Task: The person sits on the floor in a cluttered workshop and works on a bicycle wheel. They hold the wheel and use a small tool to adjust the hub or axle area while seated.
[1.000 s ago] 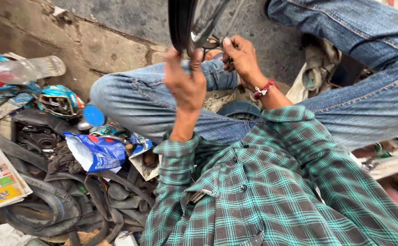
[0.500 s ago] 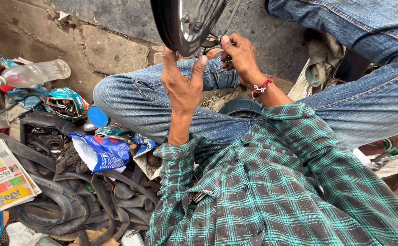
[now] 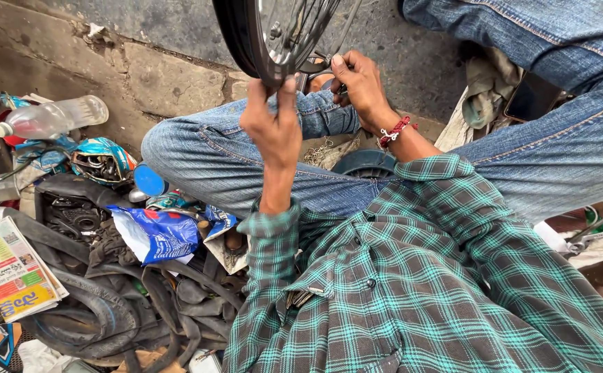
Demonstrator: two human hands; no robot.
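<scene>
A bicycle wheel (image 3: 246, 34) with a black tyre and silver spokes stands upright between my knees at the top of the head view. My left hand (image 3: 272, 124) grips the tyre and rim at the wheel's lower edge. My right hand (image 3: 358, 84), with a red thread band on the wrist, is closed around a small dark tool by the spokes near the hub. My green checked shirt fills the lower right. My legs in blue jeans are bent on either side of the wheel.
A heap of black rubber inner tubes (image 3: 108, 304) lies at the lower left, with a blue plastic bag (image 3: 160, 235), a folded newspaper (image 3: 11, 269) and a clear plastic bottle (image 3: 46, 119). A stone kerb (image 3: 170, 76) runs behind. Cloth (image 3: 484, 90) and metal tools (image 3: 591, 235) lie at right.
The view has tilted, so more of the wheel's rim and spokes shows. My left hand has shifted slightly up along the tyre. My right hand stays at the spokes.
</scene>
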